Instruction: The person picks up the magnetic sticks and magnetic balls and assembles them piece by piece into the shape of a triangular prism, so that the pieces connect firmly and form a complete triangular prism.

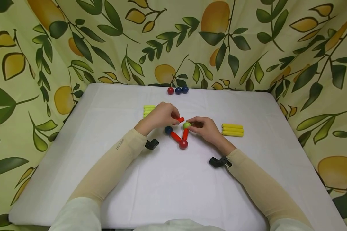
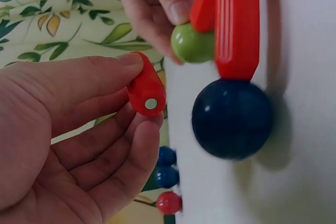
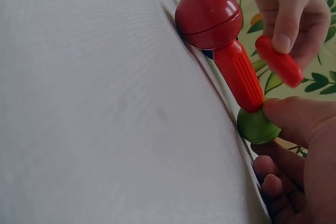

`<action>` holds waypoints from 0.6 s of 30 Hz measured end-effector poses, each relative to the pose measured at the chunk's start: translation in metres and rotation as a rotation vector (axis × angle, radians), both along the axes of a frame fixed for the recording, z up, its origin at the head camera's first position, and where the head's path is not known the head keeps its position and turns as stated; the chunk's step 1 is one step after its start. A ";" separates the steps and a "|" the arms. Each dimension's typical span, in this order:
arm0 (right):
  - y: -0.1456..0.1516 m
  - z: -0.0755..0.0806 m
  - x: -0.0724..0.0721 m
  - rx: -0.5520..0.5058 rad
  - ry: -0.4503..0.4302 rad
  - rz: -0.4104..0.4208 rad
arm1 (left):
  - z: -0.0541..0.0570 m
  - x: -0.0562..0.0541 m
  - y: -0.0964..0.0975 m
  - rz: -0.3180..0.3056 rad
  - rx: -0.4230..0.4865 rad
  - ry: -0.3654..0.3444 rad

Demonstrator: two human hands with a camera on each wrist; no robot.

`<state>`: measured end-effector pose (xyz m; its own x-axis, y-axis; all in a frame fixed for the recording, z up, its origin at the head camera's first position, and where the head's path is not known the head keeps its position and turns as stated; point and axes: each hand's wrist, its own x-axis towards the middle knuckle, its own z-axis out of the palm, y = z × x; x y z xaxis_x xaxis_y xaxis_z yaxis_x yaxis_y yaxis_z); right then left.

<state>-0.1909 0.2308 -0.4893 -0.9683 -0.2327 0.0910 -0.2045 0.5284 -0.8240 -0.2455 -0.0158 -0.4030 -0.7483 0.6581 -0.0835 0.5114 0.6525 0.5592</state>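
My left hand (image 1: 164, 116) pinches a loose red rod (image 2: 147, 88) between thumb and fingers, held above the table; a pale round spot shows on the rod's end. With thumb and fingers, my right hand (image 1: 203, 128) grips a green ball (image 3: 258, 125). A red rod (image 3: 239, 74) joins that green ball to a red ball (image 1: 183, 144), which lies nearest me. From the red ball a second red rod (image 1: 175, 137) runs to a dark blue ball (image 2: 232, 119), so the pieces form a V. The loose rod is apart from both upper balls.
Yellow-green rods (image 1: 149, 110) lie side by side beyond my left wrist, partly hidden by it. Yellow rods (image 1: 232, 130) lie stacked to the right. At the far edge of the white table (image 1: 167, 192) stand a red ball (image 1: 170, 90) and two blue balls (image 1: 178, 90). A patterned curtain hangs behind.
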 end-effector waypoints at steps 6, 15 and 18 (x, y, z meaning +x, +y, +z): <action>0.002 0.000 -0.001 0.006 0.009 0.006 | -0.009 0.000 0.007 -0.002 -0.015 -0.030; 0.002 -0.001 -0.001 -0.001 0.022 0.011 | -0.016 -0.001 0.006 -0.029 -0.036 -0.029; 0.002 -0.001 -0.001 0.001 0.026 0.013 | -0.017 -0.001 0.005 -0.040 -0.033 -0.034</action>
